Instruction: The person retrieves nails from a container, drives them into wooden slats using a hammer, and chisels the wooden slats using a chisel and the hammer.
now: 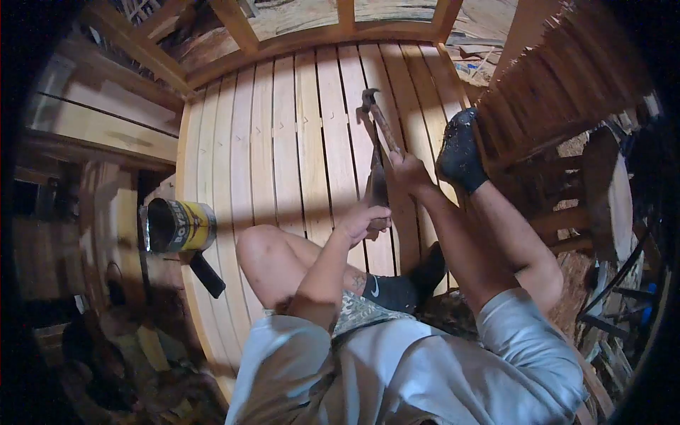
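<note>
My right hand [411,172] is wrapped round the handle of a claw hammer [386,131], whose metal head points away from me over the wooden slats [290,163]. Closer to my body, my left hand [365,223] is closed above the slats. Whatever it holds, if anything, I cannot make out. A dark shadow lies between the two hands. Small thin pieces that look like nails stick up in a row across several slats. My legs are folded on the slatted platform, on either side of my hands.
A yellow and black paint can [195,227] stands at the platform's left edge, beside a dark flat rectangular object [207,275]. Wooden framing [312,39] borders the far side. A ridged brown wooden piece [559,92] rises at the right, with wood scraps below.
</note>
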`<action>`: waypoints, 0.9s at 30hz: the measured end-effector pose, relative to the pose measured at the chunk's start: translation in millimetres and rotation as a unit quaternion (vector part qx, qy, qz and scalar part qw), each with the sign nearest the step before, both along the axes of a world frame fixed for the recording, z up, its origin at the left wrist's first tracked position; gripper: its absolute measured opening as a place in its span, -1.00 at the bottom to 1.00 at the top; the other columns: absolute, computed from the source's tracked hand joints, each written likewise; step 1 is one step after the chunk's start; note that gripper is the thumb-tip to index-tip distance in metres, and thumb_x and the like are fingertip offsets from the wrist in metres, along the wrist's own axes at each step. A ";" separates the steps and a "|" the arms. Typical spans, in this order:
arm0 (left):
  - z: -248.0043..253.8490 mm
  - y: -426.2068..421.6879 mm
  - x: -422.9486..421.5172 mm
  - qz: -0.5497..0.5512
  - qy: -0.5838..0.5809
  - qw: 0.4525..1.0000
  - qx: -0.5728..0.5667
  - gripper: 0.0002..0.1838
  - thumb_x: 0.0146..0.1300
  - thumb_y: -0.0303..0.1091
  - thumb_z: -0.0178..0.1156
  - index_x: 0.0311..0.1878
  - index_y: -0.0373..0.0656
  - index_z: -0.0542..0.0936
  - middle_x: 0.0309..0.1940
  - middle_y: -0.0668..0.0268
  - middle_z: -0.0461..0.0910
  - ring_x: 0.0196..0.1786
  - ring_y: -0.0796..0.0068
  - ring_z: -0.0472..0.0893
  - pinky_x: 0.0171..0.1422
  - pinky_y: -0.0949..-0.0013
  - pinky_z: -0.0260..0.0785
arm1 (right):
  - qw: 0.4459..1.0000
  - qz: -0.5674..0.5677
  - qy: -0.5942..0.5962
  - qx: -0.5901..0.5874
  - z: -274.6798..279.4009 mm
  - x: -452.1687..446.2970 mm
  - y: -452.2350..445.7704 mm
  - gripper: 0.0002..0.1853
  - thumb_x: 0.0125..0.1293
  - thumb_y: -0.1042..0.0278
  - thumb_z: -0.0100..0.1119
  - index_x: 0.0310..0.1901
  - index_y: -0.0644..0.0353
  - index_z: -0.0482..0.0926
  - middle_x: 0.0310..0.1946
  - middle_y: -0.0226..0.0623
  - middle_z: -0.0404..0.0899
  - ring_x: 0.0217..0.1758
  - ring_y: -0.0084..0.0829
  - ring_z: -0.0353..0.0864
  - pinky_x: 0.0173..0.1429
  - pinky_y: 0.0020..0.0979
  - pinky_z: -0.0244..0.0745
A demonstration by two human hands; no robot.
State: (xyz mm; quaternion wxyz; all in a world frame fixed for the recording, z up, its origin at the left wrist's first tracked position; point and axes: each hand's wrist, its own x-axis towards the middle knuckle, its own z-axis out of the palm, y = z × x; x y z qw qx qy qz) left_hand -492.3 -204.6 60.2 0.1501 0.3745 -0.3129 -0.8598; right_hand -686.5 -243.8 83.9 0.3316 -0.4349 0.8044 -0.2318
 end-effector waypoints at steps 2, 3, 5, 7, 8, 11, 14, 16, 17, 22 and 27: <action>-1.0 0.3 -1.3 -0.004 -0.017 1.000 0.012 -0.72 0.20 -0.27 0.34 -0.09 -0.15 0.55 -0.38 0.31 0.61 -0.37 0.45 0.62 -0.31 0.38 0.49 | 0.999 -0.010 0.019 -0.028 -8.1 2.8 1.9 -0.41 0.43 -0.11 -0.01 -0.01 0.41 0.58 -0.18 0.28 0.64 0.02 0.22 0.64 0.09 -0.03 0.52; -9.4 0.8 -3.2 0.008 0.002 1.000 0.003 -0.71 0.20 -0.27 0.35 -0.09 -0.15 0.54 -0.38 0.31 0.61 -0.37 0.45 0.62 -0.30 0.37 0.50 | 0.998 -0.013 -0.010 -0.067 -5.5 7.8 12.1 -0.37 0.42 -0.15 -0.03 -0.02 0.44 0.58 -0.17 0.32 0.63 0.02 0.24 0.62 0.10 -0.01 0.51; -27.5 -2.0 -6.5 0.019 0.019 1.000 -0.007 -0.72 0.19 -0.25 0.35 -0.11 -0.14 0.55 -0.38 0.28 0.63 -0.37 0.43 0.63 -0.34 0.36 0.48 | 0.994 -0.010 -0.040 -0.097 -1.8 15.5 18.6 -0.33 0.41 -0.19 -0.04 -0.03 0.46 0.58 -0.16 0.36 0.61 0.02 0.27 0.61 0.10 0.01 0.50; -28.3 -0.8 -3.4 -0.009 0.007 1.000 -0.006 -0.76 0.19 -0.22 0.34 -0.16 -0.08 0.58 -0.40 0.27 0.66 -0.34 0.43 0.66 -0.37 0.33 0.47 | 0.999 0.010 -0.007 -0.033 -6.4 12.7 17.4 -0.31 0.39 -0.23 -0.04 -0.11 0.45 0.60 -0.18 0.35 0.61 -0.01 0.22 0.64 0.08 -0.01 0.51; -20.8 1.4 -3.7 -0.010 0.008 1.000 -0.009 -0.76 0.19 -0.22 0.34 -0.16 -0.08 0.58 -0.40 0.27 0.66 -0.34 0.43 0.66 -0.37 0.33 0.47 | 0.999 0.010 -0.006 -0.035 -9.3 8.5 8.2 -0.31 0.39 -0.23 -0.04 -0.11 0.45 0.60 -0.18 0.35 0.61 -0.01 0.22 0.64 0.08 -0.01 0.51; 4.9 3.8 -6.6 -0.009 -0.033 0.999 0.042 -0.68 0.16 -0.33 0.34 -0.06 -0.15 0.48 -0.36 0.30 0.60 -0.32 0.43 0.64 -0.33 0.30 0.52 | 0.999 0.035 -0.005 -0.003 -25.2 2.0 -18.9 -0.32 0.39 -0.22 -0.03 -0.20 0.45 0.61 -0.26 0.29 0.63 -0.07 0.21 0.66 0.06 0.00 0.51; -9.9 12.2 -18.2 0.092 0.066 0.994 -0.013 -0.66 0.15 -0.38 0.32 -0.04 -0.18 0.45 -0.37 0.29 0.57 -0.34 0.40 0.63 -0.32 0.30 0.53 | 0.989 0.012 0.058 -0.133 -21.4 10.7 -9.1 -0.34 0.40 -0.22 -0.03 -0.24 0.41 0.63 -0.40 0.12 0.66 -0.25 0.09 0.71 -0.06 -0.06 0.55; 11.4 16.0 -15.4 0.098 0.067 0.993 0.015 -0.68 0.14 -0.46 0.28 -0.06 -0.21 0.43 -0.38 0.26 0.54 -0.37 0.38 0.60 -0.32 0.28 0.53 | 0.997 -0.035 -0.057 -0.033 -14.8 12.0 4.2 -0.35 0.41 -0.23 -0.04 -0.20 0.36 0.65 -0.43 -0.06 0.65 -0.33 -0.11 0.68 -0.14 -0.18 0.54; 23.9 23.5 -12.5 0.113 0.061 0.991 0.028 -0.70 0.14 -0.49 0.26 -0.07 -0.21 0.43 -0.38 0.27 0.54 -0.37 0.39 0.59 -0.32 0.28 0.53 | 0.995 -0.049 -0.087 -0.014 -8.6 14.1 18.6 -0.41 0.44 -0.20 0.00 -0.14 0.30 0.66 -0.40 -0.20 0.63 -0.40 -0.36 0.59 -0.25 -0.28 0.48; 67.0 39.2 14.7 0.119 0.012 0.993 0.014 -0.73 0.10 -0.53 0.26 -0.16 -0.19 0.42 -0.38 0.29 0.53 -0.40 0.43 0.58 -0.39 0.33 0.49 | 0.967 -0.103 -0.140 -0.185 -60.1 15.1 71.7 -0.58 0.41 0.02 0.11 -0.15 0.31 0.61 -0.36 -0.19 0.65 -0.39 -0.32 0.61 -0.22 -0.23 0.50; 97.1 -8.3 51.1 0.040 -0.065 0.993 -0.095 -0.66 0.10 -0.49 0.25 -0.04 -0.25 0.43 -0.41 0.30 0.51 -0.44 0.48 0.56 -0.44 0.40 0.47 | 0.976 -0.144 -0.161 -0.013 -45.3 36.0 84.0 -0.58 0.35 0.13 0.20 0.09 0.28 0.59 -0.17 -0.13 0.69 -0.12 -0.28 0.66 0.02 -0.24 0.52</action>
